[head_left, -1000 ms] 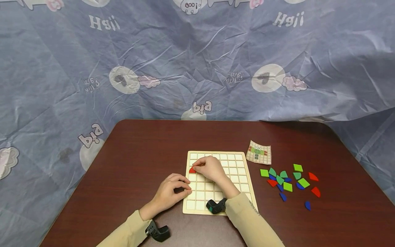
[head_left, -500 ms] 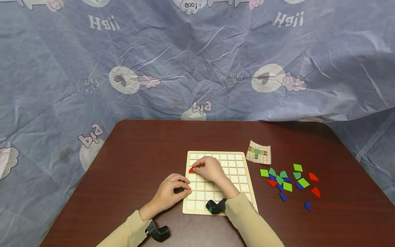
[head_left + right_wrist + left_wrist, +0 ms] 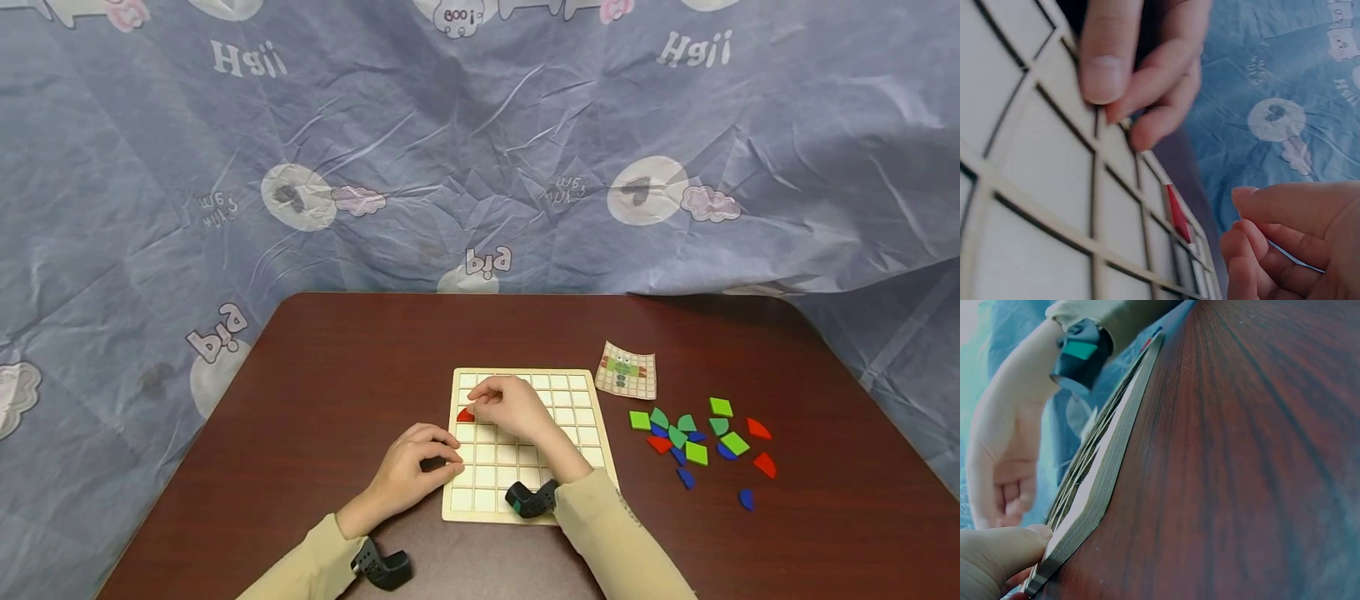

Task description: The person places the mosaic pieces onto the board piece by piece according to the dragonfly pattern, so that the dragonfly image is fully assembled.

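In the head view, a pale wooden grid board (image 3: 462, 492) lies on the table. A red quarter-circle tile (image 3: 464, 416) sits in a square by its left edge. My right hand (image 3: 516, 410) hovers over it, fingers bent. The right wrist view shows a gap between the right hand's fingertips (image 3: 1244, 206) and the red tile (image 3: 1179, 215), with nothing visible in their grasp. My left hand (image 3: 411, 467) rests thumb and fingertips on the board's left edge. Its thumb (image 3: 1016, 547) touches the board's side near a corner in the left wrist view.
A small card (image 3: 630, 375) with a printed figure on a grid lies beyond the board's right side. Farther right are several loose tiles: green squares (image 3: 697, 453), green rounded pieces (image 3: 677, 437), red pieces (image 3: 765, 465) and blue pieces (image 3: 746, 500). A patterned cloth (image 3: 420, 167) hangs behind the table (image 3: 345, 358).
The red tile, slightly tilted half a second ago, now looks flatter in its square. The right hand has barely moved and the left stays put. The head view has shifted slightly.
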Tool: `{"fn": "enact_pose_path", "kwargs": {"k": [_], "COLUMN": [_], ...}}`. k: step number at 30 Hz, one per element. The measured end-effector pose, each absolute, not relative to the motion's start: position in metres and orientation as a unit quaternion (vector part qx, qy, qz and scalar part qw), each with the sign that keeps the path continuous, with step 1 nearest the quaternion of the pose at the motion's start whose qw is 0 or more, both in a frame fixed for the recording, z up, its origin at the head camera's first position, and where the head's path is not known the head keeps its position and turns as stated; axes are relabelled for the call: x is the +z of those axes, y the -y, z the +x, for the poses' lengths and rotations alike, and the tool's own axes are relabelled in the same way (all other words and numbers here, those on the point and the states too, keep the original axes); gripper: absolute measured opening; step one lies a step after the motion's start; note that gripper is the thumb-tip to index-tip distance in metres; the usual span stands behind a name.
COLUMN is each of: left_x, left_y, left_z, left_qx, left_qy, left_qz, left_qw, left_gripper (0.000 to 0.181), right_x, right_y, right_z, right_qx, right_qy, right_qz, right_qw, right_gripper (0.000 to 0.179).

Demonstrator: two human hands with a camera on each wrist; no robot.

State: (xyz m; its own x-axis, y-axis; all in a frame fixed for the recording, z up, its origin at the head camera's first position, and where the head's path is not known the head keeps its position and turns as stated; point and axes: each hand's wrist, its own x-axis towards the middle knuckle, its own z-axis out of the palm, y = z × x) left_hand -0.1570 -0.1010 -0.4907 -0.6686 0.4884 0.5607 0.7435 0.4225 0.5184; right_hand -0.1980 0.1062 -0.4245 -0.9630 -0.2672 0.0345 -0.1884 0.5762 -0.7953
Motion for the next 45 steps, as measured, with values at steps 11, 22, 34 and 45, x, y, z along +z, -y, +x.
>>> {"fn": "enact_pose_path", "kwargs": {"k": [11,22,34,45], "left_x": [-0.49,-0.49,-0.492,-0.491], "left_y": [0.102,0.101,0.102,0.103], "left_z": [-0.156,-0.155,-0.156,-0.155], "left_qx": [-0.388,-0.392,-0.393,-0.396], "left_qy": [0.829,0.83,0.826,0.829], "left_qz": [-0.369,-0.366,-0.371,-0.365], "left_qw": [0.164,0.153,0.159,0.149], "left_gripper": [0.006,0.003,0.005,0.003], "right_x": [-0.399,-0.399,-0.408,-0.419], "right_y": [-0.148,-0.225,-0.309,-0.335], "right_z": [-0.19,-0.188,-0.187,-0.183], "right_qx": [-0.45,-0.469,-0.491,-0.488], "right_qy": [-0.88,-0.869,-0.854,-0.858], "right_qz": [-0.149,-0.16,-0.135,-0.122], "right_qw": [0.029,0.022,0.11,0.103], "right_gripper": [0.021,0.027,0.049,0.042]}}
